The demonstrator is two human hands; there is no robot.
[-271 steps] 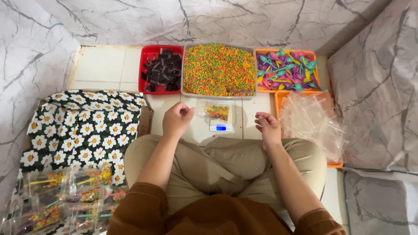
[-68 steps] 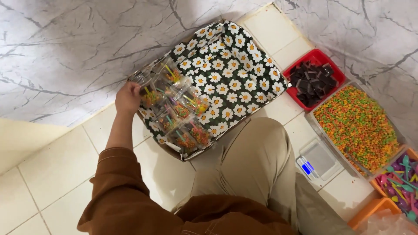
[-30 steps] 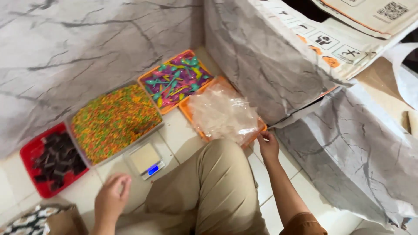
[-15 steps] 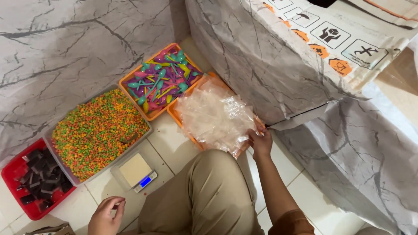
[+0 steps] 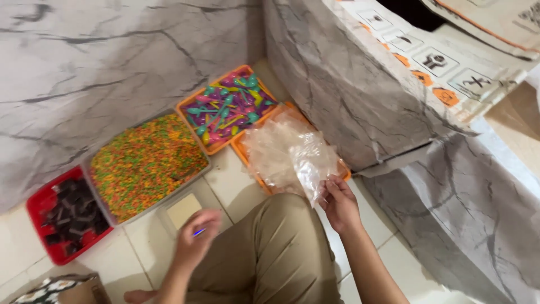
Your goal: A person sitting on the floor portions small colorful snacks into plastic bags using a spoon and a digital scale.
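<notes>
Your right hand sits just beyond your right knee, fingers pinched narrow on the lower edge of one clear plastic bag. The bag hangs lifted off the heap of clear bags, which fills the orange tray next to the marble-patterned box. The bag's upper part overlaps the heap; the count in the heap cannot be told.

Your left hand hovers blurred over the small digital scale on the tiled floor. Fingers loosely curled, holding nothing that shows. The scale lies partly under them, just in front of your left knee.

Four trays in a row along the wall:
- one red tray of dark pieces, far left
- one clear tray of small orange, green and yellow sprinkles, touching the red one
- one orange tray of coloured plastic spoons, too many to count
- the orange tray of bags, touching the spoon tray

One daisy-print box shows at the bottom left corner, well apart from both hands.
</notes>
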